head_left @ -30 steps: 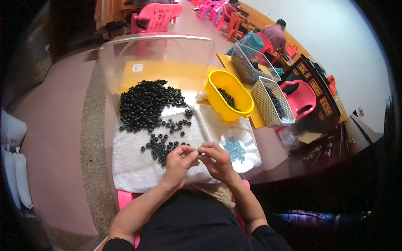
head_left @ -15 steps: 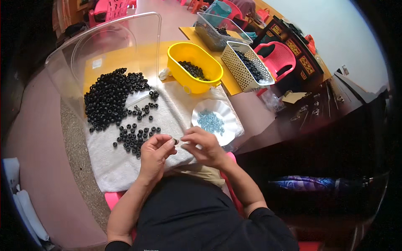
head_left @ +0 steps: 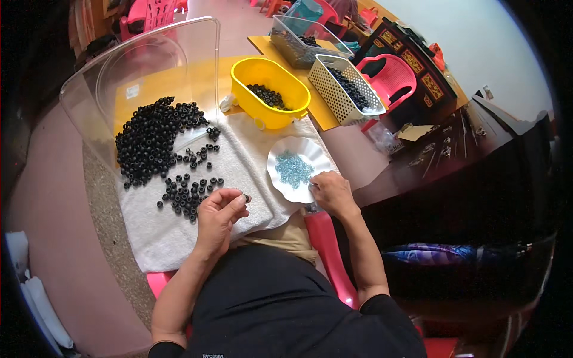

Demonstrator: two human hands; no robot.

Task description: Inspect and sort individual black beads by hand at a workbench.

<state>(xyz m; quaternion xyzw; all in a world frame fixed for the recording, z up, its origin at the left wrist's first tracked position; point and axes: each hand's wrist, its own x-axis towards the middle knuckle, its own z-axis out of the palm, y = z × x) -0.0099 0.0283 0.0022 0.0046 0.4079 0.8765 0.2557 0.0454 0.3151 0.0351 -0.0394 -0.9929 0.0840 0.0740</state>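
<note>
My left hand (head_left: 216, 216) is above the towel, thumb and forefinger pinching a small black ring-shaped piece (head_left: 246, 198). Over the right edge of a white wavy-rimmed dish (head_left: 276, 179) is my right hand (head_left: 335, 193). Its fingers are bent together beside the small light-blue clear pieces (head_left: 293, 169) in the dish; whether they grip one is hidden. Several loose black ring-shaped pieces (head_left: 182, 194) lie just left of my left hand. A larger heap of the same pieces (head_left: 149, 143) spreads farther left, out of a clear plastic bin (head_left: 218, 71) tipped on its side.
A white towel (head_left: 146, 230) covers the near part of the yellow table. Beyond it stand a yellow tub (head_left: 239, 89), a cream perforated basket (head_left: 334, 101) and a clear bin (head_left: 286, 51), each holding black pieces. A pink chair (head_left: 388, 77) is at the far right.
My right hand has left my left hand's side and moved right to the dish. The left hand keeps its pinch on the black piece. The whole view has shifted slightly.
</note>
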